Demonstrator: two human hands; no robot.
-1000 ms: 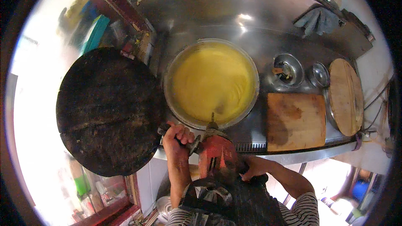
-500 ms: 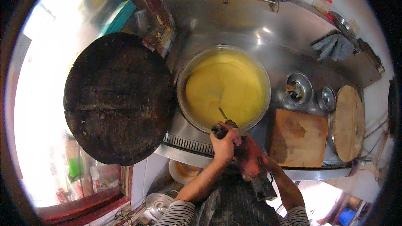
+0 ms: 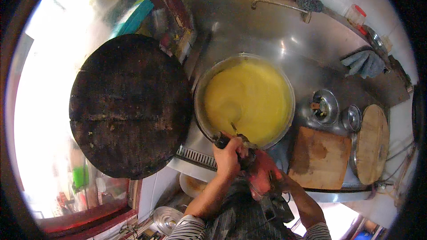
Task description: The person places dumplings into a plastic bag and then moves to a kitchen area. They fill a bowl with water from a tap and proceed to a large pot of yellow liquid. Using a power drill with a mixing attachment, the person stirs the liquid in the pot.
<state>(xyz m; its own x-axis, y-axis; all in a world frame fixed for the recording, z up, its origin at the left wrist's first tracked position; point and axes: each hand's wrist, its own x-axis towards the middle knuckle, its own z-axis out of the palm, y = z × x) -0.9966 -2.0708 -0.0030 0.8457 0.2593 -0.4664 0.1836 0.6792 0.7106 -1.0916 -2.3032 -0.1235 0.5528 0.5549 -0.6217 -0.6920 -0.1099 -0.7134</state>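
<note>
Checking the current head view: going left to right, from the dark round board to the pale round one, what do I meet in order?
Dark round board → metal pot of yellow mixture → larger metal bowl → smaller metal bowl → pale round wooden board.

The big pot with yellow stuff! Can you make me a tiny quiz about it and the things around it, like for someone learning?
1. True or false: the pot holding the yellow mixture is square.
2. Where does the square wooden board lie from the pot, as the person sees it?
A) to the right
B) to the left
C) inside it
3. Fill in: the ____ hand grips the dark handle on the red power tool.

Key:
1. False; it is round.
2. A
3. left, as in left hand.
</note>
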